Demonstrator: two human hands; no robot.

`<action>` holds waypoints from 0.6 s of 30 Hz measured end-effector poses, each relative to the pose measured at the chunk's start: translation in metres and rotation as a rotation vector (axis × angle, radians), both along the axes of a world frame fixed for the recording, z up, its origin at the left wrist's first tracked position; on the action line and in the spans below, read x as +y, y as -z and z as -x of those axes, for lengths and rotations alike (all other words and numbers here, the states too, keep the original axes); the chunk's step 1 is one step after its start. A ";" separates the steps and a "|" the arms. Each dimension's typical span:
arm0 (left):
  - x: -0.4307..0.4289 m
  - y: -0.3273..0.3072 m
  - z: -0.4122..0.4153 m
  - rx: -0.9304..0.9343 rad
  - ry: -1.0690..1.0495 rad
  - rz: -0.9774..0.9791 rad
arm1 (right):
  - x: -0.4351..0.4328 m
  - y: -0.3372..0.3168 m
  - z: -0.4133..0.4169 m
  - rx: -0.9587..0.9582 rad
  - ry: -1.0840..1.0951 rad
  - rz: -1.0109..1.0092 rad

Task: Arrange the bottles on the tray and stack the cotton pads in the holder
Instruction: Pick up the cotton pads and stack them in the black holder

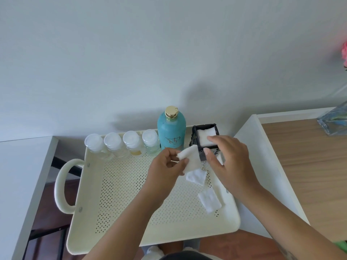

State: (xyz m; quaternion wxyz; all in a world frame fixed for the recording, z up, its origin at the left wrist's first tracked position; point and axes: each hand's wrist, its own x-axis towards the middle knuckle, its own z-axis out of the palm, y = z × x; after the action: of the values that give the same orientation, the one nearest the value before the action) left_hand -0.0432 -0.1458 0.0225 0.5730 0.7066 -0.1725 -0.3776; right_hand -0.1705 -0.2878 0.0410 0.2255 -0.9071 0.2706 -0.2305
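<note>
A cream perforated tray point(131, 194) holds a row of several small clear bottles point(120, 145) along its far edge, beside a tall teal bottle point(171, 132) with a gold cap. A black square holder point(205, 139) at the far right corner has white cotton pads inside. My left hand point(165, 166) pinches a white cotton pad point(190, 156) just left of the holder. My right hand point(229, 162) rests on the holder, fingers on the pads inside and thumb against its front wall. Loose pads lie on the tray: one point(196, 177) under my hands, another point(210, 200) nearer me.
The tray has a looped handle point(61, 186) on its left side. A white surface point(22, 166) lies to the left and a wooden tabletop point(309, 166) with a glass vase point(334, 119) to the right. A pale wall is behind.
</note>
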 end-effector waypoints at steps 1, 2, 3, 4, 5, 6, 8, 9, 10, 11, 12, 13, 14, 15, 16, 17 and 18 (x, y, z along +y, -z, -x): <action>-0.001 -0.004 -0.001 0.023 0.020 0.015 | 0.001 -0.003 0.003 -0.011 0.019 -0.106; -0.003 -0.006 -0.002 0.045 0.043 0.033 | 0.002 -0.007 0.006 -0.016 0.027 -0.260; -0.004 -0.008 -0.003 0.063 0.065 0.051 | 0.003 -0.010 0.008 -0.017 0.025 -0.439; -0.005 -0.009 -0.004 0.076 0.083 0.064 | 0.004 -0.013 0.008 -0.018 0.018 -0.614; -0.007 -0.010 -0.005 0.089 0.096 0.070 | 0.005 -0.015 0.008 -0.033 0.009 -0.752; -0.008 -0.011 -0.005 0.105 0.106 0.076 | 0.006 -0.015 0.008 -0.062 0.003 -0.851; -0.012 -0.010 -0.005 0.131 0.117 0.093 | 0.005 -0.014 0.009 -0.115 0.007 -0.934; -0.014 -0.009 -0.006 0.138 0.118 0.099 | 0.003 -0.013 0.008 -0.123 0.017 -0.935; -0.015 -0.008 -0.006 0.141 0.115 0.098 | 0.001 -0.012 0.007 -0.124 0.033 -0.919; -0.016 -0.006 -0.006 0.139 0.107 0.090 | -0.003 -0.011 0.007 -0.122 0.056 -0.887; -0.017 -0.003 -0.006 0.127 0.096 0.072 | -0.008 -0.011 0.006 -0.121 0.087 -0.846; -0.017 0.001 -0.006 0.104 0.085 0.040 | -0.013 -0.011 0.005 -0.123 0.120 -0.802; -0.017 0.005 -0.005 0.071 0.078 -0.005 | -0.020 -0.011 0.003 -0.121 0.152 -0.765; -0.016 0.011 -0.005 0.030 0.077 -0.058 | -0.027 -0.011 0.000 -0.118 0.179 -0.739; -0.015 0.017 -0.005 -0.014 0.085 -0.110 | -0.033 -0.010 -0.002 -0.115 0.201 -0.724; -0.014 0.022 -0.005 -0.060 0.099 -0.155 | -0.039 -0.010 -0.006 -0.113 0.217 -0.716; -0.013 0.029 -0.004 -0.105 0.117 -0.190 | -0.044 -0.010 -0.009 -0.110 0.225 -0.711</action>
State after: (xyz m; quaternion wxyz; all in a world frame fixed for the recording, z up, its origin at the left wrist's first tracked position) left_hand -0.0394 -0.1589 -0.0061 0.4705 0.7654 -0.2066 -0.3874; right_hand -0.1613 -0.3315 0.0508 0.5135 -0.7231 0.4193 -0.1938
